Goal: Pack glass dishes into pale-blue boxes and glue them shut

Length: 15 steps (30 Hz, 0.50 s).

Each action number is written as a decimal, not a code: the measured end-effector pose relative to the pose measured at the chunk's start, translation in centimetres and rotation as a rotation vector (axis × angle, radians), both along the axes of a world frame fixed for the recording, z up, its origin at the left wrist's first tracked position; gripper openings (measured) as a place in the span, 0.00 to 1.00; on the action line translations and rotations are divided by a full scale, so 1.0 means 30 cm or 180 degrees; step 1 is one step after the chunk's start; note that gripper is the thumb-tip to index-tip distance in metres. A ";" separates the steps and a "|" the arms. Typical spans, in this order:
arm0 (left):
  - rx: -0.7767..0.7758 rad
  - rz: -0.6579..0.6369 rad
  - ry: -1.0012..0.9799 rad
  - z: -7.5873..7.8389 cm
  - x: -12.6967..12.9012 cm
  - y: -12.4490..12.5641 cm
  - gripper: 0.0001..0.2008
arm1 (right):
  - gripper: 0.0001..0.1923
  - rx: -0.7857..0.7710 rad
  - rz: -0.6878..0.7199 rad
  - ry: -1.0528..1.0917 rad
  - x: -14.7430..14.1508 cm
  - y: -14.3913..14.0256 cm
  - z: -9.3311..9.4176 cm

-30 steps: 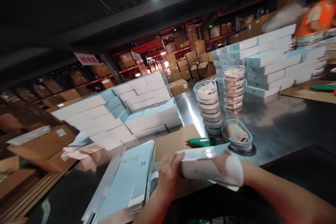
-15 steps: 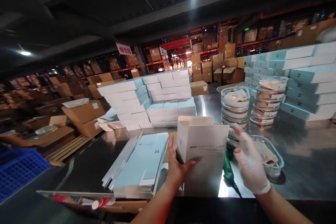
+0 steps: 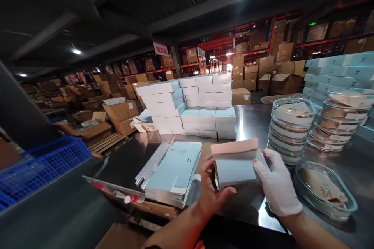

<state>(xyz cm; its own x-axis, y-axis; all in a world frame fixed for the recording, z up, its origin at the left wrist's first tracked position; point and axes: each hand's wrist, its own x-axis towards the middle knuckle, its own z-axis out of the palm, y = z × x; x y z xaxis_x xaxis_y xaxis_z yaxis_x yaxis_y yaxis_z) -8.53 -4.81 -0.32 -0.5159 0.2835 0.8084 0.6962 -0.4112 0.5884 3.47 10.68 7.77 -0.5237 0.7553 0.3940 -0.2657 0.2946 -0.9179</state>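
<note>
A pale blue carton (image 3: 235, 162) with one flap open at the top is held upright between both hands above the steel table (image 3: 131, 159). My left hand (image 3: 210, 190), bare, grips its left and lower edge. My right hand (image 3: 276, 187), in a white glove, presses against its right side. Just left of the carton lies a stack of flat, unfolded blue cartons (image 3: 175, 173). A single clear oval dish with brown paper inside (image 3: 324, 195) sits to the right of my gloved hand.
Stacked clear dishes (image 3: 290, 129) stand right of centre, more (image 3: 340, 120) behind them. Piles of closed blue boxes (image 3: 193, 103) fill the table's far side and the right edge (image 3: 336, 74). A blue crate (image 3: 43, 161) sits at left; cardboard boxes and racking lie beyond.
The flat carton has been opened into a box shape and lifted upright between both hands. My right hand has closed onto its side. The view has swung left and down.
</note>
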 end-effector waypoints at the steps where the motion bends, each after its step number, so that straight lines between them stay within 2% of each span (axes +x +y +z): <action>1: -0.0004 0.0000 0.0090 -0.011 -0.002 -0.003 0.44 | 0.28 0.0008 -0.0065 0.0095 -0.006 0.001 0.000; 2: -0.0119 -0.0002 0.0203 -0.023 -0.006 -0.009 0.44 | 0.31 0.0021 -0.0034 0.0174 -0.009 0.008 0.002; 4: -0.0476 0.0073 0.0344 -0.039 -0.019 -0.027 0.38 | 0.32 0.0119 0.0141 0.0128 -0.004 0.040 0.007; 7: -0.0516 0.0359 0.0026 -0.028 -0.042 -0.060 0.32 | 0.26 0.0752 0.0156 -0.0405 0.017 0.130 -0.011; 8: -0.0374 0.0427 -0.0133 -0.016 -0.047 -0.069 0.32 | 0.25 0.1044 0.0030 -0.0782 0.023 0.164 -0.030; 10: -0.0063 0.0446 -0.0429 0.017 -0.055 -0.080 0.31 | 0.22 0.1454 -0.0123 -0.1973 0.030 0.220 -0.088; 12: 0.0117 0.0360 -0.0720 0.047 -0.059 -0.085 0.30 | 0.19 0.1515 -0.0088 -0.3233 0.029 0.253 -0.159; 13: 0.0147 0.0317 -0.0856 0.058 -0.061 -0.085 0.31 | 0.19 0.1450 -0.0025 -0.3631 0.027 0.262 -0.193; 15: 0.0141 0.0286 -0.1057 0.072 -0.064 -0.085 0.32 | 0.19 0.1282 0.0003 -0.3783 0.028 0.272 -0.253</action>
<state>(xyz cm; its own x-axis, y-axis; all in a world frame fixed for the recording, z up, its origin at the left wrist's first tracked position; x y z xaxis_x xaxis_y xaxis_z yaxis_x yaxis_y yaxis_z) -10.44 -7.37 1.83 -0.7742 0.1933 0.6027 0.5043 -0.3872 0.7719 4.32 18.82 0.18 -0.7135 0.6905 -0.1190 0.6627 0.6098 -0.4347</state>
